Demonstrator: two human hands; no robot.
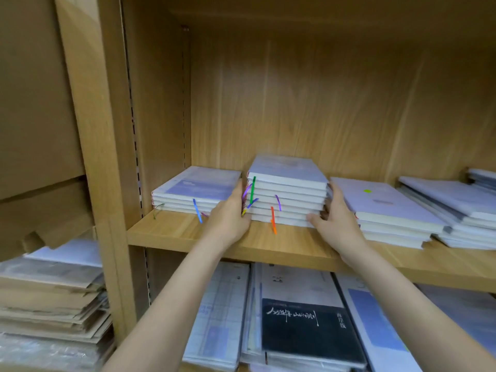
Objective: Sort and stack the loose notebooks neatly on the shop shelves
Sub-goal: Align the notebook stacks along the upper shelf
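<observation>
Here, both hands bracket the middle stack of notebooks (pixel 287 194) on the wooden shelf (pixel 188 234), which sits just below the centre of the view. The left hand (pixel 228 216) lies flat against the stack's left side at about 9 o'clock of it, fingers straight and close together, reaching into the narrow gap beside the neighbouring pile. The right hand (pixel 335 224) holds the stack's right front corner at about 4 o'clock: its thumb lies along the lower front edge and its fingers curl round the right side. Coloured ribbon markers, among them a green ribbon (pixel 252 190) and an orange ribbon (pixel 273 220), hang from the front of the stack.

A lower stack (pixel 196 191) lies at 9 o'clock of the held one, just beside it. At 3 o'clock, another stack (pixel 386 210) lies close by, with further piles beyond it. On the shelf below, at 6 o'clock, lies a black-covered book (pixel 306 328) among pale ones.
</observation>
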